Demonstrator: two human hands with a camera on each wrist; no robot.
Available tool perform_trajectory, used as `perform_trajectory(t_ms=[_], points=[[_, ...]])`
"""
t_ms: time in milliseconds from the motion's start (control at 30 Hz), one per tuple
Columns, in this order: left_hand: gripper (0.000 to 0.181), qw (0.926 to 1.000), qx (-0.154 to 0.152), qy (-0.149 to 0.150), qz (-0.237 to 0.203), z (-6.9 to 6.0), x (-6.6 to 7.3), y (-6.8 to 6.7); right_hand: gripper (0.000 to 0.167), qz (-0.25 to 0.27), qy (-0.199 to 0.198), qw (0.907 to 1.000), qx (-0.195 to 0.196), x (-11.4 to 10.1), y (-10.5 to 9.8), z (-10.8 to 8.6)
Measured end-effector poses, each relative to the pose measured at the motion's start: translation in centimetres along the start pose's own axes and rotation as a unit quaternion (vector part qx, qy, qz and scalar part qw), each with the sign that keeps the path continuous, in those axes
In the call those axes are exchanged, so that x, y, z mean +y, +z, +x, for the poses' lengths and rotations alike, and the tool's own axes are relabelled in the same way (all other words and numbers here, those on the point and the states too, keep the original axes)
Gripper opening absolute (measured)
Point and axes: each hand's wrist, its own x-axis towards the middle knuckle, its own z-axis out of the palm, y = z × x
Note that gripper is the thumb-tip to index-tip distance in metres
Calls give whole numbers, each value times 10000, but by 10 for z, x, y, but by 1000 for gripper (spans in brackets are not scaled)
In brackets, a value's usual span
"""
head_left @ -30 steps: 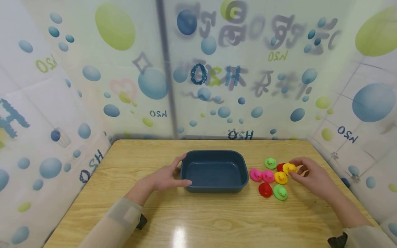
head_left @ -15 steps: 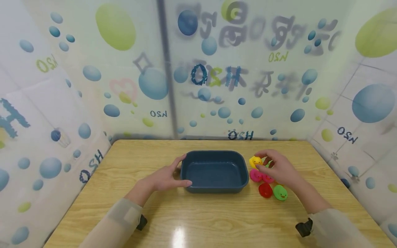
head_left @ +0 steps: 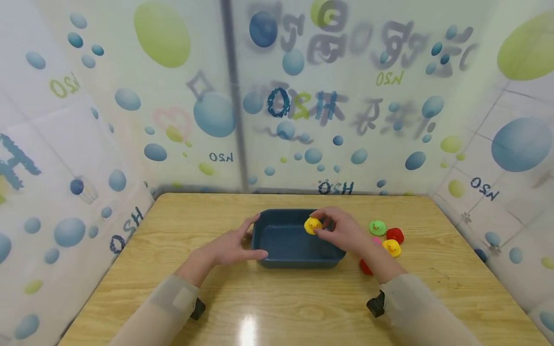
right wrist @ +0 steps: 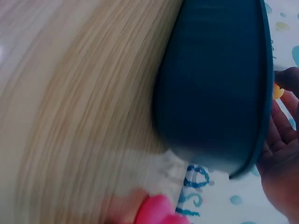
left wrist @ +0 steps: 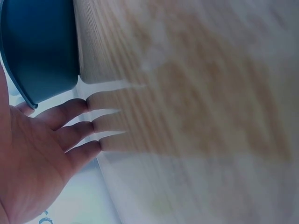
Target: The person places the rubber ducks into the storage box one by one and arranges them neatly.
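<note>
My right hand (head_left: 344, 230) pinches a yellow toy duck (head_left: 312, 225) between thumb and fingers, above the right half of a dark blue rectangular bin (head_left: 298, 264). In the right wrist view only a sliver of the duck (right wrist: 278, 92) shows past the bin's rim. My left hand (head_left: 229, 248) rests against the bin's left end, thumb at the front corner and index finger at the back one. Its fingers look nearly straight in the left wrist view, where the bin (left wrist: 42, 51) stands above them. No duck is visible on the part of the bin's floor that shows.
Right of the bin on the wooden table (head_left: 277, 307) lie a green duck (head_left: 377, 228), a red duck (head_left: 395, 235) and a yellow duck (head_left: 392, 248). Another red one (head_left: 366, 267) and a pink one (head_left: 376, 240) are partly behind my right forearm. A patterned curtain (head_left: 294, 158) surrounds the table.
My right hand has carried the yellow duck leftward from the group of ducks, past the pink ones, to above the bin. The left hand and the bin have stayed put.
</note>
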Motion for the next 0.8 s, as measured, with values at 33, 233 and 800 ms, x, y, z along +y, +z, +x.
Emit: perform_trajectory(t_ms=[33,233,800], points=[[115,10000,5,-4,7,0,0,0,34,43,-1,10000,-69,-2,4,4],[116,9999,-35,-142,-13,-1,1,1,34,140,350,9985,-399,-15,30,27],[114,10000,-46,-46,-45,0,1,-2,28,84,826,9930,-838,-24,79,67]])
